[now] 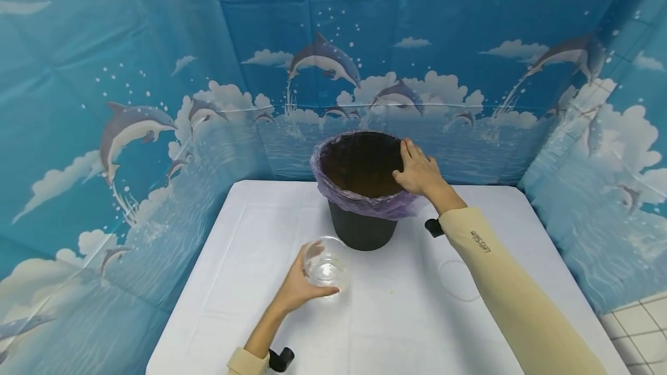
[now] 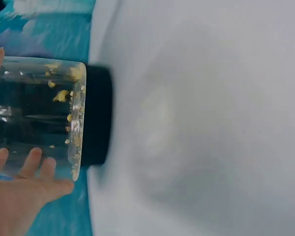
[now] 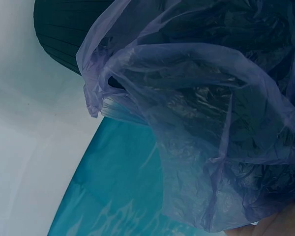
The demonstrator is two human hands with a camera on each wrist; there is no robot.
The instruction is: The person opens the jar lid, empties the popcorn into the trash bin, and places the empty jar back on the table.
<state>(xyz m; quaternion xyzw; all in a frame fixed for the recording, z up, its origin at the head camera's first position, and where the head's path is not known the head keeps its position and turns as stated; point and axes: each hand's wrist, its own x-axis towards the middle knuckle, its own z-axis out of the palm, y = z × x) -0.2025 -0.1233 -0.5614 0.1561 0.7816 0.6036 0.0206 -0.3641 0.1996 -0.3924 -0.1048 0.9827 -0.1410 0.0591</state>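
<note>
My left hand (image 1: 304, 282) grips a clear plastic tub (image 1: 328, 265), thumb on the near side and fingers on the far side. Inside, several small yellow crumbs (image 2: 61, 96) cling along its base in the left wrist view. Beyond it stands a dark trash bin (image 1: 359, 230) with a purple bag (image 1: 359, 206) lining it and folded over its rim. On the bin's right rim rests my right hand (image 1: 419, 172), fingers extended and thumb spread over the bag. Loose folds of the bag (image 3: 201, 137) fill the right wrist view, mostly hiding that hand.
The bin and hands are over a white table (image 1: 250, 236). A faint clear ring-shaped lid (image 1: 458, 280) lies at the right, near my forearm. A blue dolphin-print curtain (image 1: 250, 28) surrounds the table's back and sides. Pale tiles (image 1: 638, 326) show at the lower right.
</note>
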